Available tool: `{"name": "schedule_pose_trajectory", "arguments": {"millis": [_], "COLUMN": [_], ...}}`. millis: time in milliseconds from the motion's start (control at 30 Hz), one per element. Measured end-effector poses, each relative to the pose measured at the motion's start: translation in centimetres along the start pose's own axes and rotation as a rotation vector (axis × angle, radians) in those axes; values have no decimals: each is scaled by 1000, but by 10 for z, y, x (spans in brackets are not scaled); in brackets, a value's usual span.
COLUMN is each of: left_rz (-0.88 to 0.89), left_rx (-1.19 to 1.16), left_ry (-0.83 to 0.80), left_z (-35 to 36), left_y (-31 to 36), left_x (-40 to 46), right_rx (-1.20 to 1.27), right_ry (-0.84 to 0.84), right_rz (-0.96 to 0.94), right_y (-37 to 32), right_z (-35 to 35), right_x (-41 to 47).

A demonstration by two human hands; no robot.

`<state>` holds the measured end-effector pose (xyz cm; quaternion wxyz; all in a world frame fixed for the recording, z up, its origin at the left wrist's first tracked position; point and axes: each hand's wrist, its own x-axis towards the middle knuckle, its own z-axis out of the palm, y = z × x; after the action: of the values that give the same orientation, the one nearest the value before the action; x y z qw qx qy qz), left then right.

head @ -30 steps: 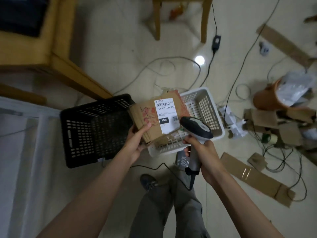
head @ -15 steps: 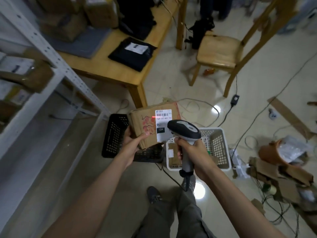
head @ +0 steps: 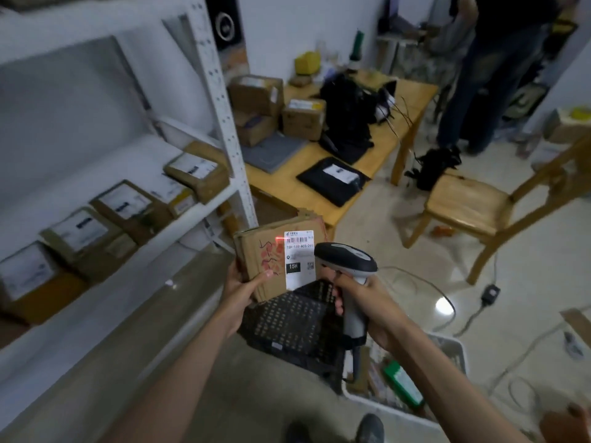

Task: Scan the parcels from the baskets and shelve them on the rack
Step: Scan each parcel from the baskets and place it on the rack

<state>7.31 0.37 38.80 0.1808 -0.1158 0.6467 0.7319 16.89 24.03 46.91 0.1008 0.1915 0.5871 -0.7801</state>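
My left hand grips a flat brown cardboard parcel by its lower left corner, thumb on its face. The parcel carries a white shipping label with a barcode and "15H". My right hand grips the handle of a grey and black barcode scanner, whose head points at the label. A red scan line glows just left of the barcode. A black basket stands on the floor below the parcel, and a white basket with several items sits to its right.
A white metal rack fills the left; its middle shelf holds several labelled boxes. A wooden table with boxes and black bags stands behind. A wooden chair, floor cables and a standing person are on the right.
The view has swung up from the floor and baskets to the rack and table. Parcel and scanner stay held together, and the red scan line has appeared near the barcode.
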Motion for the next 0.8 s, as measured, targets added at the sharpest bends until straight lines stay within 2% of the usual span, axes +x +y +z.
{"name": "schedule_pose_trajectory", "arguments": {"millis": [167, 267, 400, 567, 800], "left_rz": [183, 295, 395, 541, 741], "left_rx": [-73, -102, -117, -179, -162], "left_ry": [158, 254, 363, 497, 546], "left_z": [-47, -75, -101, -102, -74], "left_y": [69, 116, 178, 243, 321], "left_x": [-12, -28, -54, -84, -114], "right_rx": [-63, -46, -1, 94, 176], "right_ry": [-91, -211, -281, -322, -485], "right_rz": [-181, -256, -354, -491, -599], "right_y": [-61, -99, -142, -191, -253], "right_z": [69, 112, 163, 209, 242], "right_x": [31, 43, 57, 69, 63]}}
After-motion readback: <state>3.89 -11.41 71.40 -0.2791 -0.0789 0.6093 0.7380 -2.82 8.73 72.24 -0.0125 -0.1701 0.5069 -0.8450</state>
